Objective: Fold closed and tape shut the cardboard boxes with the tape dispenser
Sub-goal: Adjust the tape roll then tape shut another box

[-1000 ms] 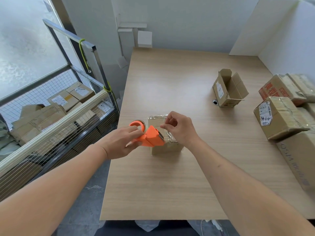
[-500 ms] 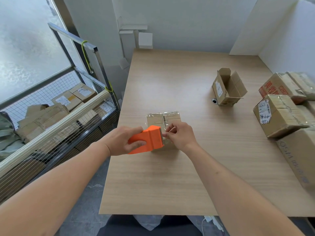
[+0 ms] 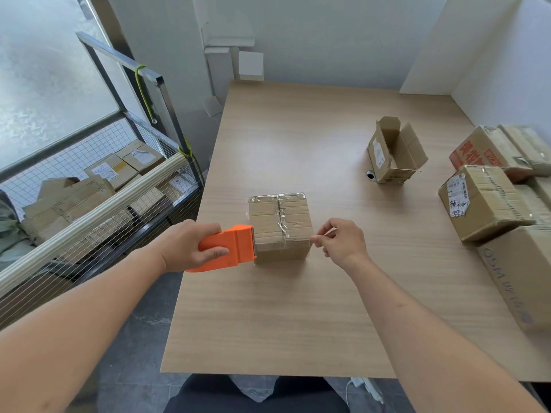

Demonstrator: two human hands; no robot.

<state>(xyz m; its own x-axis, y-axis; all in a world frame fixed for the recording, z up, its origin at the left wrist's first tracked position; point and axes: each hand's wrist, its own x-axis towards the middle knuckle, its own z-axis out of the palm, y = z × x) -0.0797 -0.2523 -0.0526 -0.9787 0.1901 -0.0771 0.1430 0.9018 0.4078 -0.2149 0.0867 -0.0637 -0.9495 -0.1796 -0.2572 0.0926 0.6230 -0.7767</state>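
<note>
- Small brown cardboard box [image 3: 279,226], flaps closed, sits on our wooden counter [image 3: 298,308].
- Left hand [image 3: 190,244] grip encloses orange plastic tape dispenser [image 3: 231,248], against box's left side.
- Right hand [image 3: 343,241] grip pinches clear tape at box's right edge.

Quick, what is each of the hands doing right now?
Left hand: grips the orange tape dispenser, held against the small cardboard box.
Right hand: fingers pinched at the box's right edge, seemingly on tape, too thin to tell.

A light wooden table [image 3: 298,317] holds the boxes. A small taped box [image 3: 280,226] sits between the two hands. Far past the right hand lies an open box [image 3: 393,152] tipped on its side, with a tiny round thing [image 3: 370,175] beside it. More brown boxes [image 3: 483,201] sit off to the right of that hand.
</note>
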